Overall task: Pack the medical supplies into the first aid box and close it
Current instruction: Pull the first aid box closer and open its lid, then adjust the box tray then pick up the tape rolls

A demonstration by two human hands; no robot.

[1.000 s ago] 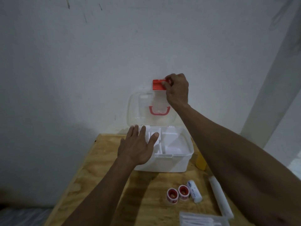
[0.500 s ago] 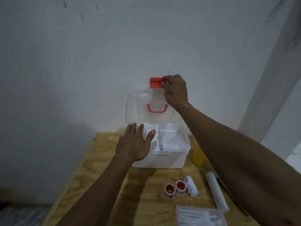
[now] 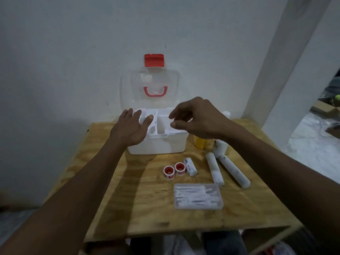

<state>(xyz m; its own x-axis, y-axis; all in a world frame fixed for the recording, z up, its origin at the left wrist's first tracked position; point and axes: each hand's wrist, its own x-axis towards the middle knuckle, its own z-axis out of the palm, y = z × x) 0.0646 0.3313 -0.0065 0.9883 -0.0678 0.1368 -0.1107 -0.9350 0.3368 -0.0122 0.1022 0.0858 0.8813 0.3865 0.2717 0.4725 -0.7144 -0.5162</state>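
The white first aid box [image 3: 161, 144] stands at the table's far edge, its clear lid [image 3: 128, 89] with a red latch [image 3: 154, 60] and red handle upright against the wall. A white divided tray sits inside. My left hand [image 3: 131, 128] rests flat on the box's left rim, fingers spread. My right hand [image 3: 197, 117] hovers over the right side of the box, fingers loosely curled and holding nothing. In front of the box lie two red tape rolls [image 3: 173, 170], a small white bandage roll [image 3: 190, 166], two long white rolls [image 3: 215, 170] and a clear case of swabs [image 3: 198, 196].
A yellow bottle [image 3: 200, 142] and another white roll [image 3: 219, 147] stand right of the box, partly behind my right wrist. The wooden table [image 3: 138, 199] abuts a white wall. A white pillar rises at the right, with floor clutter beyond it.
My right hand let go of the red latch and came down over the box. The lid stays upright by itself. The view tilted down, showing more of the table.
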